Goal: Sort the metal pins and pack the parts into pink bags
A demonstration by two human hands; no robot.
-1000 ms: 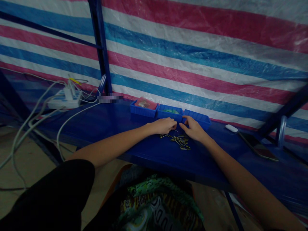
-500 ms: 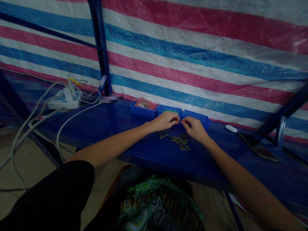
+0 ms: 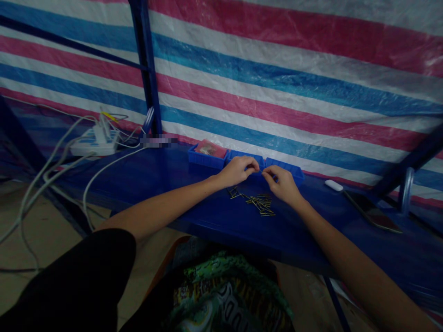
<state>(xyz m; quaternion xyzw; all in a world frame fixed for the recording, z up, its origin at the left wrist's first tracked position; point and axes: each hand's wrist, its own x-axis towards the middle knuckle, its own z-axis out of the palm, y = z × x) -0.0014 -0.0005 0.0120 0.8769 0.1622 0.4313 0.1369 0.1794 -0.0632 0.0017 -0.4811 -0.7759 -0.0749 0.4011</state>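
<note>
My left hand (image 3: 241, 171) and my right hand (image 3: 281, 182) meet nearly fingertip to fingertip above the blue table, in front of the blue bins. Both are closed in a pinch. Something tiny seems to be between the fingertips, too small to name. Just below my hands lies a loose pile of thin brass-coloured screws or pins (image 3: 261, 203), with a few more (image 3: 234, 192) to its left. A blue bin (image 3: 207, 159) holds a clear bag with a red part. The middle bin (image 3: 244, 158) is partly hidden by my left hand, the right bin (image 3: 287, 169) by my right.
To the right lie a white oval case (image 3: 334, 185) and a dark phone (image 3: 372, 212). A white power strip (image 3: 95, 144) with trailing cables (image 3: 86, 184) sits on the left. Blue frame posts (image 3: 147, 69) and a striped sheet (image 3: 277, 92) stand behind the table (image 3: 214, 212).
My left hand has lifted slightly and its fingers have shifted at the pinch. My right hand stays almost in place. The pile looks unchanged.
</note>
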